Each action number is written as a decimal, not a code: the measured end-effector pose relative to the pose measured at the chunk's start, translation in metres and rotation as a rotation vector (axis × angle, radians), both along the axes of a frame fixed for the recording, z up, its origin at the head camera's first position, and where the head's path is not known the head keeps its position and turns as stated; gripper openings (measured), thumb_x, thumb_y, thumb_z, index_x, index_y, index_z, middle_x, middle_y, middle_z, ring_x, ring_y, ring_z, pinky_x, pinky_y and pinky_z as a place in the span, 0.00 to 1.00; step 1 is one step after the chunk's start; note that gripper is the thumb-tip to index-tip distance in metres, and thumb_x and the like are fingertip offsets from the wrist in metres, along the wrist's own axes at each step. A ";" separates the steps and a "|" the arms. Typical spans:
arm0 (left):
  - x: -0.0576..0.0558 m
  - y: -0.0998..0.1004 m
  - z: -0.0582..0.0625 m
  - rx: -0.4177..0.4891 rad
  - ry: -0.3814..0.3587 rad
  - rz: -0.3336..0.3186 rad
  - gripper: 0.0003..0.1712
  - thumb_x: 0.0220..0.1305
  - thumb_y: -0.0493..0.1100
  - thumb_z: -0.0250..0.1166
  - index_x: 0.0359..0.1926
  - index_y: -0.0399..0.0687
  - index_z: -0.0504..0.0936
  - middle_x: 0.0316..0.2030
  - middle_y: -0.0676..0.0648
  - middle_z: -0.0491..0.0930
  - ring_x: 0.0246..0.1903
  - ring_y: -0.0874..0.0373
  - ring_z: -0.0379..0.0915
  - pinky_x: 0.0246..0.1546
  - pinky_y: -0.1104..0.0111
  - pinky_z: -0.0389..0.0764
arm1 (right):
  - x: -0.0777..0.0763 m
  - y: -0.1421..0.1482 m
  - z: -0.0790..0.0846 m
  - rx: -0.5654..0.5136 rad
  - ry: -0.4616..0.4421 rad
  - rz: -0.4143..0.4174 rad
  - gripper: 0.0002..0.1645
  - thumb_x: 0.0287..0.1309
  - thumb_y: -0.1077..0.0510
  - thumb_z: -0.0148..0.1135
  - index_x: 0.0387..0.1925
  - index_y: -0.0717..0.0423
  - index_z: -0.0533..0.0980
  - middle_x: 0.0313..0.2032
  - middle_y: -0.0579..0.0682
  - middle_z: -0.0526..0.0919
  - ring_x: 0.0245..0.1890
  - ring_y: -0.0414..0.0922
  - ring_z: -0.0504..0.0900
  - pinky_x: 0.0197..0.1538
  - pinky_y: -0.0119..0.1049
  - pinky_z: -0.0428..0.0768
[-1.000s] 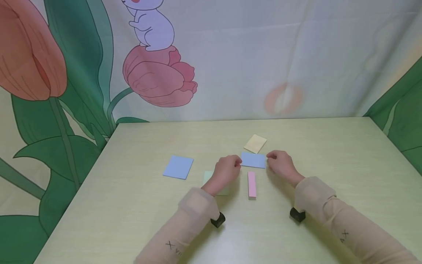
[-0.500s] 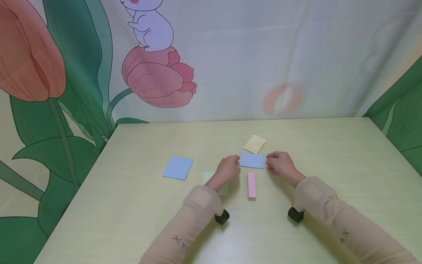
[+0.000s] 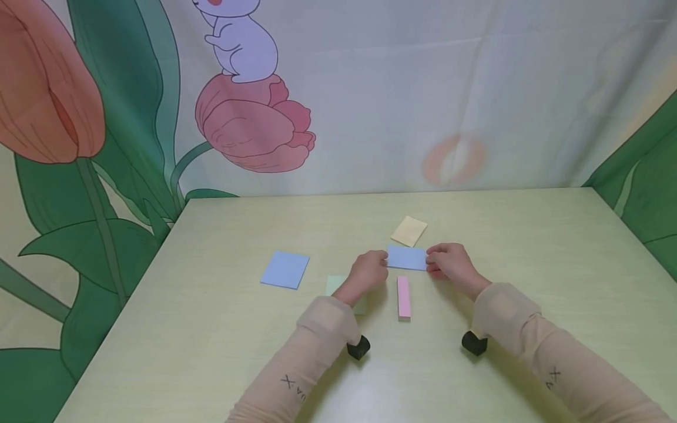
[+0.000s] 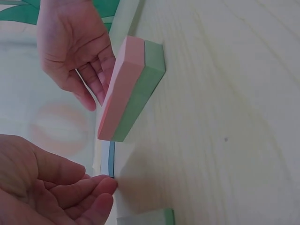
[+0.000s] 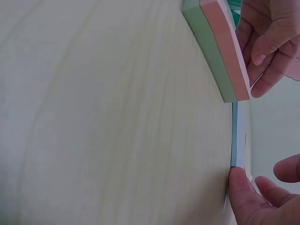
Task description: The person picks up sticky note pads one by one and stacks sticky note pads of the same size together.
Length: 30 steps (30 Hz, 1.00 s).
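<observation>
A thin blue rectangular slab [image 3: 406,257] lies flat on the table between my hands. My left hand [image 3: 366,271] has its fingertips right at the slab's left end, the fingers loosely bent. At the opposite end, my right hand [image 3: 451,261] touches the short edge; the right wrist view shows one fingertip [image 5: 239,180] against it, with thumb and fingers apart. Nearer to me stands a narrow two-layer bar, pink over green [image 4: 133,84], pointing toward the slab. Under my left forearm a pale green square [image 3: 336,282] is partly hidden.
A pale yellow square [image 3: 409,231] lies turned at an angle just behind the blue slab. To the left is a blue square [image 3: 285,269]. The table [image 3: 529,235] ends at a printed cloth backdrop [image 3: 370,106].
The left hand and forearm have drifted slightly right. Over the last half second the blue slab has shifted a little right, while the right hand stays nearly in place.
</observation>
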<state>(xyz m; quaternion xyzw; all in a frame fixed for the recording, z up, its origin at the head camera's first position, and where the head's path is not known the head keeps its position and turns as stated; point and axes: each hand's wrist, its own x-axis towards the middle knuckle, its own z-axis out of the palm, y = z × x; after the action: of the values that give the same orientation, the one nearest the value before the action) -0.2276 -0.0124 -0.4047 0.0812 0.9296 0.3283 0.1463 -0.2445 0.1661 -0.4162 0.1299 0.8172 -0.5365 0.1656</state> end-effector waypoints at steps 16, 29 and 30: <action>0.002 0.005 -0.003 -0.017 0.071 -0.051 0.23 0.55 0.30 0.49 0.54 0.38 0.71 0.50 0.43 0.75 0.50 0.53 0.70 0.50 0.63 0.71 | 0.007 0.008 0.003 0.000 0.003 -0.004 0.21 0.58 0.62 0.45 0.52 0.68 0.66 0.39 0.57 0.74 0.27 0.39 0.75 0.37 0.30 0.78; 0.004 0.010 -0.008 -0.062 0.081 -0.091 0.22 0.57 0.32 0.49 0.55 0.41 0.71 0.53 0.45 0.73 0.40 0.56 0.69 0.44 0.67 0.71 | 0.018 0.012 0.003 -0.003 -0.034 -0.005 0.22 0.59 0.61 0.46 0.54 0.68 0.64 0.42 0.59 0.73 0.28 0.40 0.76 0.36 0.29 0.78; 0.005 0.010 -0.009 -0.063 0.077 -0.093 0.22 0.58 0.32 0.49 0.55 0.41 0.71 0.53 0.45 0.73 0.39 0.56 0.69 0.44 0.68 0.71 | 0.019 0.013 0.003 -0.004 -0.038 -0.005 0.22 0.59 0.61 0.46 0.54 0.68 0.64 0.42 0.59 0.73 0.28 0.40 0.76 0.36 0.29 0.78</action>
<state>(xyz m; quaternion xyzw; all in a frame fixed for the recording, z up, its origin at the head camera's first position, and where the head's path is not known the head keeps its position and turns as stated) -0.2229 -0.0022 -0.4136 0.1322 0.9396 0.2886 0.1281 -0.2250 0.1788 -0.4132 0.1419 0.8125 -0.5360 0.1798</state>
